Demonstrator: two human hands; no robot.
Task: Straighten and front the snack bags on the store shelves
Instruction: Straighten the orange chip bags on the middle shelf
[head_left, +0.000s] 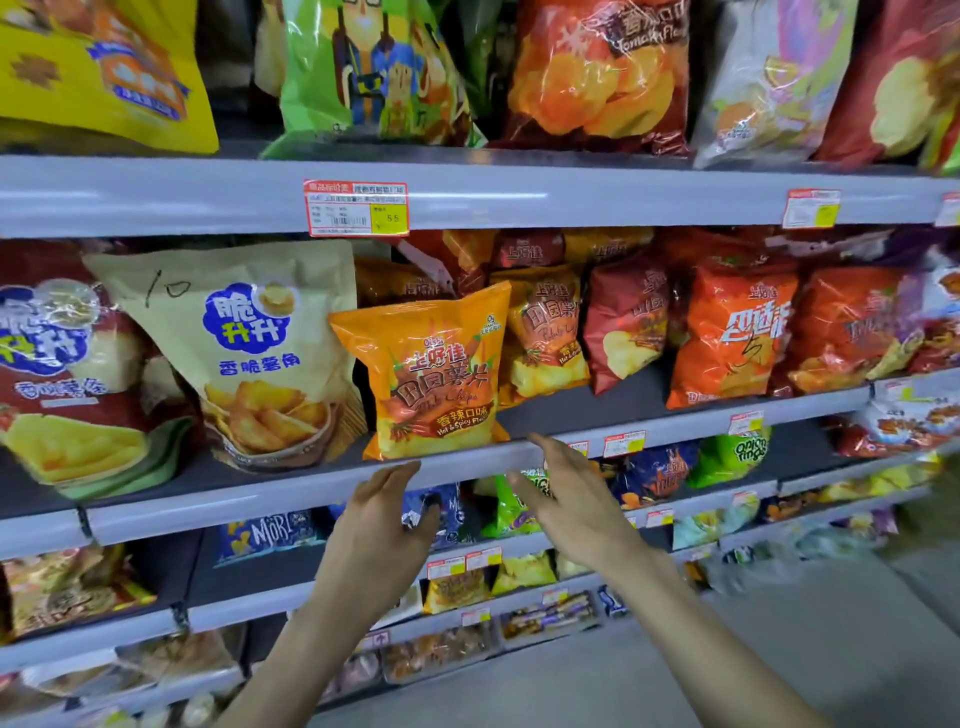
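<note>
1. Right under the front rail (260, 501) of the middle shelf (561, 410), both hands are up and holding nothing. The left hand (382, 519) has its fingers straight and close together, tips at the rail.
2. The right hand (566, 499) is just beside it, fingers loose and slightly spread, pointing up at the same rail. Can't tell if either one actually touches the metal.
3. Directly above them is the orange chip bag (431, 374) — standing at the very front edge of the shelf, face out, a bit crooked.
4. Just left of it there's a beige bag (249, 353) with "10" scribbled on top, then a red-and-white bag (62, 374) further along.
5. To the right, a second orange bag (550, 332), a red bag (623, 322) and an orange-red bag (732, 338) sit further back — dark bare shelf shows in front of them.
6. Up top, a red price tag (356, 208) is on the upper rail, with a green bag (363, 73) above it.
7. Down below, blue bags (280, 535) and a green onion rings bag (737, 457).
</note>
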